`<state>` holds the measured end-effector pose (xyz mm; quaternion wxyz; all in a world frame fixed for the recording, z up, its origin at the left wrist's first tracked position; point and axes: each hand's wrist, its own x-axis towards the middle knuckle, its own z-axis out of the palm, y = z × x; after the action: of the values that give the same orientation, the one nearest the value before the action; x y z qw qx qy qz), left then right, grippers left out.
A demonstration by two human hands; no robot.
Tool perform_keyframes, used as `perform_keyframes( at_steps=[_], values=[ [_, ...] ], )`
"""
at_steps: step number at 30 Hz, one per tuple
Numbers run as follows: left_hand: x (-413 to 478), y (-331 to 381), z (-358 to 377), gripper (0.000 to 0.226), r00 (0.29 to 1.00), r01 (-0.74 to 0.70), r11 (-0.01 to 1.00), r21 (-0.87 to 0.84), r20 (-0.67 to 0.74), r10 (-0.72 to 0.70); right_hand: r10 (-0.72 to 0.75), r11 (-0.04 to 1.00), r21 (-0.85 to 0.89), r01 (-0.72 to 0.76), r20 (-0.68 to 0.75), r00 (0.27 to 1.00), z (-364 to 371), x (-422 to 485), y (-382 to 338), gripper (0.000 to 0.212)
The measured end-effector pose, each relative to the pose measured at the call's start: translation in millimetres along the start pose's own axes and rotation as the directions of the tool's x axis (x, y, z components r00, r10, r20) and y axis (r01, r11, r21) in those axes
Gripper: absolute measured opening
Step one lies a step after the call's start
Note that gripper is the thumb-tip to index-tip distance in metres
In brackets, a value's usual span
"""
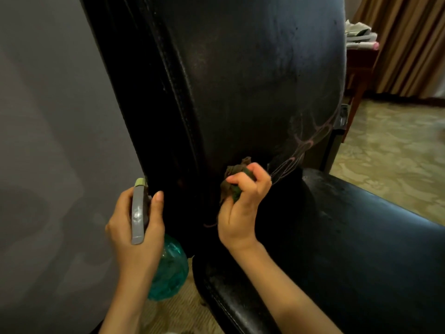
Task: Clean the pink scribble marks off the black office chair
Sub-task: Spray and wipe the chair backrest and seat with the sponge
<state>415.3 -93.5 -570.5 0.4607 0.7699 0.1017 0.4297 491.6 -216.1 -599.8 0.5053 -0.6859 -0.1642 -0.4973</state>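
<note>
Grey wall (pixel 48 116) at nine o'clock and brown curtains (pixel 409 44) at two o'clock flank a black office chair (pixel 252 80) that fills the middle of the view. Pink scribble marks (pixel 310 138) loop across the lower backrest at four o'clock. A person's right hand (pixel 240 206), fingers curled tight, clutches a crumpled green cloth (pixel 234 182) against the backrest, just at eight o'clock from the marks. At seven o'clock the left hand (pixel 149 239) is wrapped round the grey trigger head of a teal spray bottle (pixel 168 268), beside the chair's stitched edge. A wooden table (pixel 358 68) bearing papers (pixel 358 32) stands at two o'clock
</note>
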Motion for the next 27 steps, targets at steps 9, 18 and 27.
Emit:
perform_keyframes(
  at_steps=[9, 18, 27],
  values=[
    [0, 1, 3, 0.006, 1.000, -0.007, 1.000, 0.005, -0.014, 0.007, 0.278, 0.924, -0.240, -0.298, -0.112, 0.954, 0, 65, 98, 0.030],
    [-1, 3, 0, 0.006, 1.000, 0.004, 1.000, 0.001, -0.007, -0.004, 0.169, 0.986, 0.002, -0.169, 0.018, 0.985, -43, 5, -6, 0.026],
    [-1, 0, 1, 0.006, 1.000, -0.007, 1.000, 0.004, -0.027, 0.007, -0.030, 0.994, 0.103, 0.028, 0.024, 0.999, 1, -24, 2, 0.032]
  ],
)
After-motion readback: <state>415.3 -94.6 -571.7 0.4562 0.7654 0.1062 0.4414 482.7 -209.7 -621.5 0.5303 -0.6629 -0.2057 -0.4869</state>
